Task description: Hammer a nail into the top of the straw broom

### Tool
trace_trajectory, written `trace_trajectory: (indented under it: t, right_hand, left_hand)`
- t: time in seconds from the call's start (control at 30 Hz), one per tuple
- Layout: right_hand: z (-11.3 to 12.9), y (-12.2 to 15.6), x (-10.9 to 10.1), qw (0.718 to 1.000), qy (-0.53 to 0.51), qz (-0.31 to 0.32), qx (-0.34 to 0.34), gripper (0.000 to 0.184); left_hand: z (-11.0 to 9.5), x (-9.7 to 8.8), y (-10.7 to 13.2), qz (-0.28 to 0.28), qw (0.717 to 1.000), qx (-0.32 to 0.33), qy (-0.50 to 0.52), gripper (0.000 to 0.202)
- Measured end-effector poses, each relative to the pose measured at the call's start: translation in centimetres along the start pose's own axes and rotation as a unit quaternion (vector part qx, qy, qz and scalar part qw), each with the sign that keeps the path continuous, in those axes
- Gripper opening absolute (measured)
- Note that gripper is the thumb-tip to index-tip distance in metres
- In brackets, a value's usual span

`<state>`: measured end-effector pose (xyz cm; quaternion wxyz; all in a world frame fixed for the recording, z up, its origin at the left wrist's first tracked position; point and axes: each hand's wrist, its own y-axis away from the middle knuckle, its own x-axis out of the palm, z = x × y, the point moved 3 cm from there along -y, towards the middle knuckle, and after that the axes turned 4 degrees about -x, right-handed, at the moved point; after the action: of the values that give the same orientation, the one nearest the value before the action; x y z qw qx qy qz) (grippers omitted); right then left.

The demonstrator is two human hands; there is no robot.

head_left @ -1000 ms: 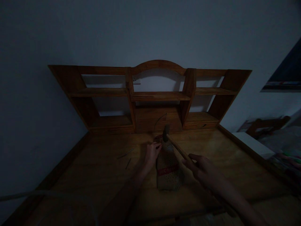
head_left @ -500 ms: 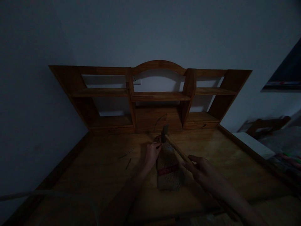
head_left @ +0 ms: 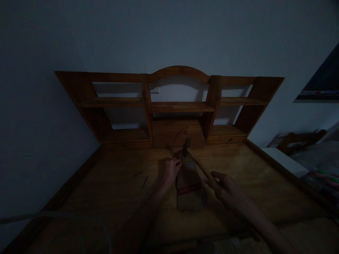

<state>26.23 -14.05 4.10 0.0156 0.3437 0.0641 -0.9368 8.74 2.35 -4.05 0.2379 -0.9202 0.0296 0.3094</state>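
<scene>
Keeping strokes of the hammer (head_left: 198, 162) short and clear of the left hand (head_left: 170, 172) looks safest from where I stand | red-banded cloth (head_left: 189, 201): on desk (head_left: 111, 187), lower centre | right hand (head_left: 224, 187): wrapped round the hammer, reaching in from lower right | left hand: fingers bunched at cloth; can't tell whether pinching anything

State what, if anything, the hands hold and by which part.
The right hand grips a hammer by its handle. The left hand is at the red-banded item; whether it holds anything is unclear.
</scene>
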Motion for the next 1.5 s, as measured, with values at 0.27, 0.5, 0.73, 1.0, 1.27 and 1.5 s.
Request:
trace_trajectory:
  t: [0.27, 0.5, 0.73, 1.0, 1.27, 1.5]
  right_hand:
    - [0.6, 0.2, -0.4, 1.0, -0.02, -0.008, 0.012, 0.047]
    - [0.9, 0.4, -0.5, 0.999, -0.035, 0.015, 0.027, 0.043]
    - [0.6, 0.0, -0.6, 1.0, -0.016, 0.008, 0.001, 0.041]
    - [1.0, 0.1, -0.9, 1.0, 0.002, 0.018, 0.008, 0.037]
    - [0.7, 0.0, -0.4, 0.999, 0.021, -0.017, -0.028, 0.037]
    - [-1.7, -0.4, 1.5, 0.998, 0.043, 0.042, -0.001, 0.039]
  left_hand:
    - [0.5, 0.1, -0.2, -0.002, 1.0, 0.025, -0.016, 0.018]
    - [0.1, -0.1, 0.0, 0.006, 1.0, 0.006, -0.017, 0.018]
    - [0.2, -0.1, 0.1, -0.014, 1.0, 0.004, -0.013, 0.017]
    - [0.0, -0.2, 0.1, -0.004, 1.0, 0.004, -0.026, 0.018]
    - [-0.3, -0.2, 0.1, 0.004, 0.999, -0.002, -0.036, 0.017]
    - [-0.3, -0.5, 0.2, 0.0, 1.0, -0.001, -0.025, 0.019]
